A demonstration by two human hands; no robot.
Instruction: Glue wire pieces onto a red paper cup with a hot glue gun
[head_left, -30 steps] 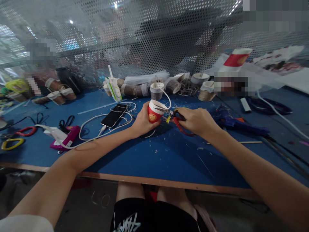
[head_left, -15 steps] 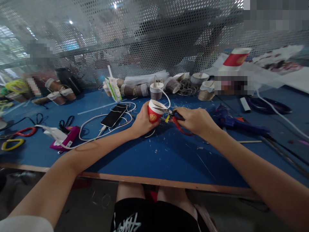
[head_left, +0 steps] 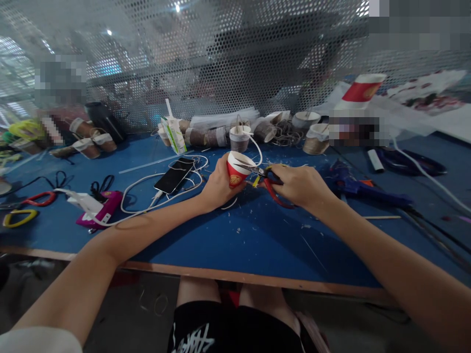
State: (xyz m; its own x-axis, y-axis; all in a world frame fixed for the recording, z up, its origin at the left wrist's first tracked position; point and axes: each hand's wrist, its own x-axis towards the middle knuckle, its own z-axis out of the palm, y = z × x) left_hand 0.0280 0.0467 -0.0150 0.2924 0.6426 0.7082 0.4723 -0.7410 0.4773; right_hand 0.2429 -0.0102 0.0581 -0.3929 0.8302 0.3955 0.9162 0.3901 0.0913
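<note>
My left hand is wrapped round a red and white paper cup, holding it tilted above the blue table. A strip of white rim curls up from the cup's far right side. In my right hand is a pair of scissors with red and yellow handles. Their blades reach left across the mouth of the cup and touch its rim. My fingers hide part of the handles, and how far the blades are parted is hard to see.
A phone on a white cable lies left, by a purple power strip. More scissors lie far left. A blue glue gun is on the right. Several twine-wrapped cups line the back, before a perforated metal screen.
The view has shifted slightly. Both hands, the paper cup and the scissors hold nearly the same pose, with only a tiny movement at the rim.
</note>
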